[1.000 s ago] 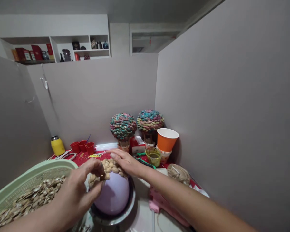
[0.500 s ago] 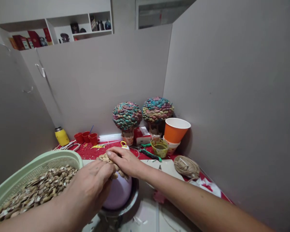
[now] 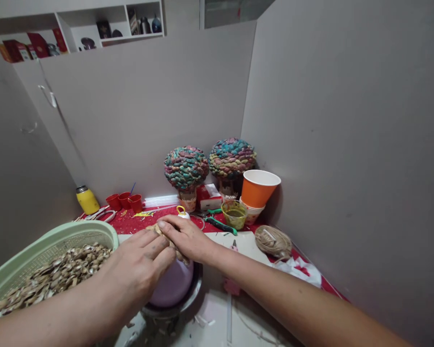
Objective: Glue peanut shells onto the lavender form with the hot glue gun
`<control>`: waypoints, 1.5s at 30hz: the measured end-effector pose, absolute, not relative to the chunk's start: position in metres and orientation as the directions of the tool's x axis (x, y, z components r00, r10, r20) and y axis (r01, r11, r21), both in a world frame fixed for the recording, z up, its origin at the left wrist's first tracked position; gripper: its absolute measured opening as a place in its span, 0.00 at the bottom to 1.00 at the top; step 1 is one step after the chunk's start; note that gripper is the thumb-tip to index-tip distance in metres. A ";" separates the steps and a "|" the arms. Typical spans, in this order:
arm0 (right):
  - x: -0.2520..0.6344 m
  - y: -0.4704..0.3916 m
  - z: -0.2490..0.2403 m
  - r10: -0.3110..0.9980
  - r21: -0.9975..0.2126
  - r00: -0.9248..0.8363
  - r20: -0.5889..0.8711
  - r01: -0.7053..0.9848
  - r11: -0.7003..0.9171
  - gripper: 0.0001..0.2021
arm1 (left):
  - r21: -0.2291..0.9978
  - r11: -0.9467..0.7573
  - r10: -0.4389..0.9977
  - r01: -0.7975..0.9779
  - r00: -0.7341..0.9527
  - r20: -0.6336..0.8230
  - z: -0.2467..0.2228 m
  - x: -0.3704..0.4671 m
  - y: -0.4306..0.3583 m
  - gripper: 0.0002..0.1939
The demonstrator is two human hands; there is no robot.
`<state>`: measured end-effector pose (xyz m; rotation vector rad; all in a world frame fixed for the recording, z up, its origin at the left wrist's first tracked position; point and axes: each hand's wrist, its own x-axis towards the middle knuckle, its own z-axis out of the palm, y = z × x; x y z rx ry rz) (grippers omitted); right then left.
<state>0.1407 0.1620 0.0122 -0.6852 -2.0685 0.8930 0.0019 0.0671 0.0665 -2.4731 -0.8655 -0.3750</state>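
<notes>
"Lilac, smooth and rounded: what occupies the centre of the head view?"

"One lilac rounded form (image 3: 171, 289), seated in one dark bowl (image 3: 191, 298) beneath two hands. Tan pieces (image 3: 183, 260) cover its upper part; the hands hide most of them, so no count is possible."

"How are the two hands disposed?"

"The left hand (image 3: 146, 255) lies back upward over the near side of the tan pieces, fingers bent and pressed together; its thumb is hidden, and whether it pinches a piece cannot be told. The right hand (image 3: 188, 238) lies across their far right side, fingers close together, thumb reaching toward the left hand; its fingertips are likewise hidden."

"And the surrounding objects, by number?"

"At left, one pale green basket (image 3: 75, 231) of brown shells (image 3: 68, 274), too many to count. Behind: one yellow bottle (image 3: 88, 200), three red cups (image 3: 124, 200), two multicoloured tree-like models (image 3: 186, 167) and one red-and-white box (image 3: 209, 195). Toward the right: one orange cup (image 3: 260, 189) stacked on white, one tub (image 3: 233, 213) of olive liquid, one pair of green-handled pliers (image 3: 220, 225) and one twine bundle (image 3: 274, 242)."
</notes>
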 end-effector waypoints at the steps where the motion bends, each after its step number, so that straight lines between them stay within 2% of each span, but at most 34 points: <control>1: 0.141 0.162 0.012 0.705 -0.773 -0.560 0.435 0.168 0.611 0.14 | -0.355 -0.687 0.503 0.635 0.767 0.398 0.066 0.002 0.068 0.13; 9: 0.139 0.159 0.013 0.695 -0.762 -0.561 0.450 0.163 0.626 0.14 | -0.328 -0.716 0.493 0.617 0.779 0.388 0.066 0.000 0.069 0.13; 17: 0.141 0.158 0.011 0.697 -0.759 -0.547 0.465 0.159 0.631 0.13 | -0.200 -0.734 0.554 0.649 0.743 0.376 0.072 0.003 0.069 0.13; 23: 0.142 0.157 0.010 0.692 -0.751 -0.543 0.476 0.159 0.641 0.14 | -0.156 -0.756 0.543 0.636 0.742 0.394 0.072 0.000 0.063 0.12; 30: 0.144 0.156 0.010 0.698 -0.757 -0.543 0.468 0.161 0.633 0.12 | -0.309 -0.748 0.458 0.587 0.794 0.399 0.066 -0.008 0.060 0.11; 33: 0.146 0.156 0.010 0.696 -0.759 -0.546 0.466 0.158 0.632 0.13 | -0.316 -0.732 0.463 0.604 0.780 0.420 0.066 -0.014 0.055 0.13; 36: 0.147 0.155 0.010 0.698 -0.764 -0.547 0.463 0.153 0.627 0.13 | -0.178 -0.710 0.532 0.682 0.684 0.500 0.069 -0.022 0.055 0.17; 38: 0.148 0.155 0.009 0.699 -0.769 -0.546 0.463 0.146 0.623 0.13 | -0.001 -0.656 0.622 0.754 0.542 0.564 0.071 -0.027 0.063 0.16; 40: 0.149 0.154 0.008 0.703 -0.775 -0.542 0.461 0.141 0.617 0.14 | 0.185 -0.554 0.734 0.811 0.373 0.567 0.070 -0.030 0.075 0.15; 42: 0.150 0.155 0.007 0.709 -0.778 -0.536 0.458 0.144 0.612 0.15 | 0.338 -0.441 0.845 0.832 0.257 0.469 0.068 -0.032 0.088 0.19; 45: 0.153 0.158 0.008 0.692 -0.764 -0.551 0.466 0.143 0.629 0.15 | 0.502 -0.348 0.935 0.792 0.253 0.249 0.063 -0.030 0.099 0.25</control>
